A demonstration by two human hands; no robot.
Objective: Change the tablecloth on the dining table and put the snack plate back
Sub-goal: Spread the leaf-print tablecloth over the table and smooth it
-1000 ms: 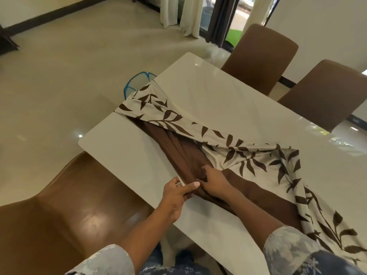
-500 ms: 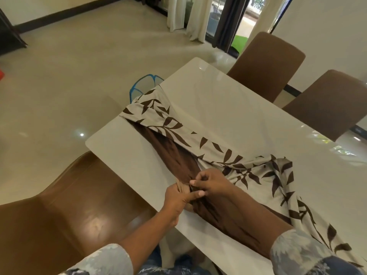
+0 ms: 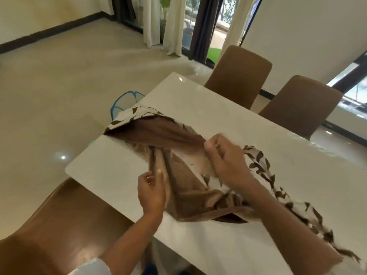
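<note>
Tablecloth [image 3: 190, 197] (brown panel, cream border with brown leaf print) lies bunched across the white glossy tabletop [image 3: 228, 116], running from the far-left edge to the near-right edge. Far end drapes over the tabletop edge, next to a blue-rimmed mesh basket [image 3: 124, 101] on the floor.

Left hand [image 3: 152, 193]: grip closed on a gathered brown fold near the tabletop's near edge, thumb on top of the fabric.
Right hand [image 3: 224, 155]: raised above the tabletop, grip closed on the brown section, cloth pulled taut from it toward the far end. Leaf-print border trails under and behind the right forearm. Both hands motion-blurred, finger detail soft.

Two brown chairs [image 3: 240, 74] on the far side, one glossy brown chair [image 3: 59, 221] on the near side, beside the left arm. Curtains [image 3: 172, 22] and glass door at the back of the room.
</note>
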